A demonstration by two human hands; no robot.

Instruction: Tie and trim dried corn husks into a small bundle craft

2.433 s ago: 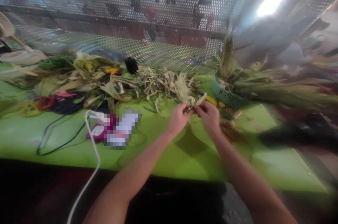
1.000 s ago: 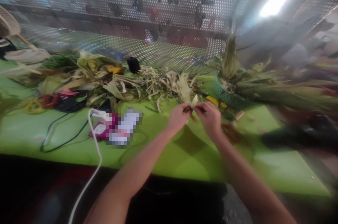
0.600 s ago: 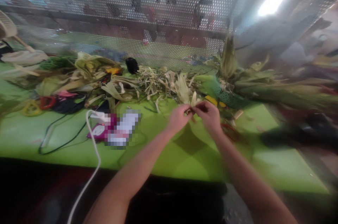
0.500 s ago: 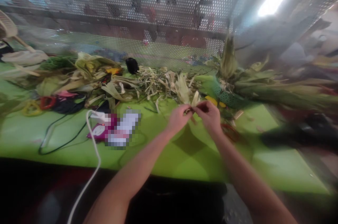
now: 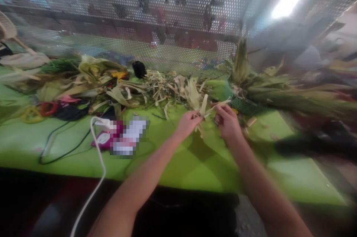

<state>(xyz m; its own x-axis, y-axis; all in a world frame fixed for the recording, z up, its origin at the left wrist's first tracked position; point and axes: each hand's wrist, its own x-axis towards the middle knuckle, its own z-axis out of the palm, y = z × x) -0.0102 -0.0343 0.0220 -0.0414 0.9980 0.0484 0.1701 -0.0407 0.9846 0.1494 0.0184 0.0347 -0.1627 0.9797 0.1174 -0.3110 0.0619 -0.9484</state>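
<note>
Pale strips of corn husk [image 5: 205, 106] stand up from the pinched fingers of my left hand [image 5: 188, 123], and a short end hangs below them. My right hand [image 5: 230, 121] is closed to the right of it, with a thin husk strip [image 5: 223, 102] between thumb and fingers. That strip seems to run towards the piece in my left hand; whether they join is too blurred to tell. Just behind my hands rises a wider pale husk leaf [image 5: 192, 93].
Dried husks [image 5: 122, 95] lie in a long heap along the back, with a black spool-like object [image 5: 139, 69] among them. Red-handled scissors [image 5: 49, 108], a purple power strip [image 5: 119, 129] and a pixelated phone-like object [image 5: 131, 136] are leftward. A green basket [image 5: 245, 106] stands right.
My right hand has moved right, away from my left hand, drawing out a husk strip. My left hand stays nearly in place, and more spread husk ends show around it.
</note>
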